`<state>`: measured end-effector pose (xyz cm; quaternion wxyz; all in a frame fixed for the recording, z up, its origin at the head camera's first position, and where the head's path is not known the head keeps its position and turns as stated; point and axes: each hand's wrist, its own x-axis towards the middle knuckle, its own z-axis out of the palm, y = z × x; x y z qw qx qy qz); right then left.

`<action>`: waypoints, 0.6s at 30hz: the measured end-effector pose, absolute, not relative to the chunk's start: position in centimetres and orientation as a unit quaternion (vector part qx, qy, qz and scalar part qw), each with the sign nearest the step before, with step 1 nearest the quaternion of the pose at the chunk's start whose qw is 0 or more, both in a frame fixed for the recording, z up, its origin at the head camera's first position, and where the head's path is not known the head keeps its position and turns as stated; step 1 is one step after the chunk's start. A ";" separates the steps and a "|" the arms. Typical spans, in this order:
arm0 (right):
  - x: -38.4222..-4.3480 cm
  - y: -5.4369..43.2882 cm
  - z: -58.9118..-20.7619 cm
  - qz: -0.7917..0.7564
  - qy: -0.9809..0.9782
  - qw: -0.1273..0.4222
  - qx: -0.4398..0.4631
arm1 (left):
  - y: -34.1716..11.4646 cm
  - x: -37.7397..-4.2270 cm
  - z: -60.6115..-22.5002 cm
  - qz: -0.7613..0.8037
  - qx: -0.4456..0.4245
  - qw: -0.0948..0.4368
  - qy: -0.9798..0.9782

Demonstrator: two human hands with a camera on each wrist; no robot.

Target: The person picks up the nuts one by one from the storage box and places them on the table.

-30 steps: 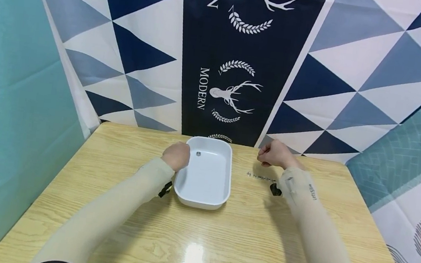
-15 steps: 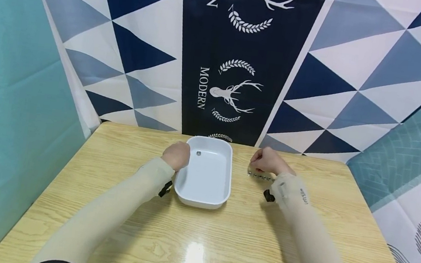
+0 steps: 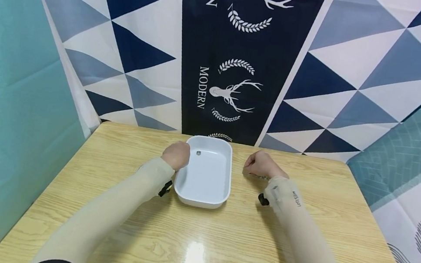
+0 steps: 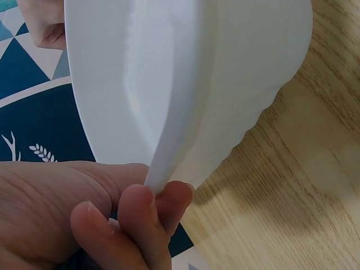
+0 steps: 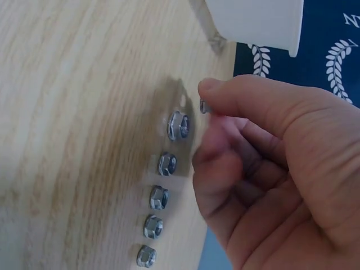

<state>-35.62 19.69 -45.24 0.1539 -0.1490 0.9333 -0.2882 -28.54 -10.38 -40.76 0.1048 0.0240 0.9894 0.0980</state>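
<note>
My left hand (image 3: 177, 154) grips the left rim of a white rectangular tray (image 3: 206, 179); the left wrist view has thumb and fingers pinching the edge. One metal nut (image 3: 198, 153) lies inside the tray near its back left corner. To the right of the tray, my right hand (image 3: 263, 165) is over the table. In the right wrist view it pinches a small hex nut (image 5: 203, 106) at the thumb tip, mostly covered by the fingers. Below it, several flange nuts stand in a row on the wood, the largest nut (image 5: 179, 126) being closest to the hand.
The wooden table (image 3: 142, 237) ends at a patterned cloth backdrop (image 3: 245, 43) just behind the tray. Teal cloth (image 3: 23, 82) hangs along the left side. A black wrist camera (image 3: 263, 199) sits under the right sleeve.
My right hand has moved left and nearer to me, lower over the row of nuts, and covers much of it in the head view. My left hand and the tray stay put.
</note>
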 end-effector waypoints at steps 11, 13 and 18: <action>-35.5 19.1 -45.6 -0.268 0.939 0.147 -0.157 | -10.3 -28.6 -40.7 0.096 0.019 0.109 0.989; -35.4 19.0 -45.6 -0.268 0.940 0.146 -0.156 | -10.2 -28.7 -40.7 0.095 0.020 0.109 0.989; -35.2 18.9 -45.5 -0.268 0.940 0.151 -0.146 | -10.2 -28.7 -40.7 0.098 0.018 0.113 0.989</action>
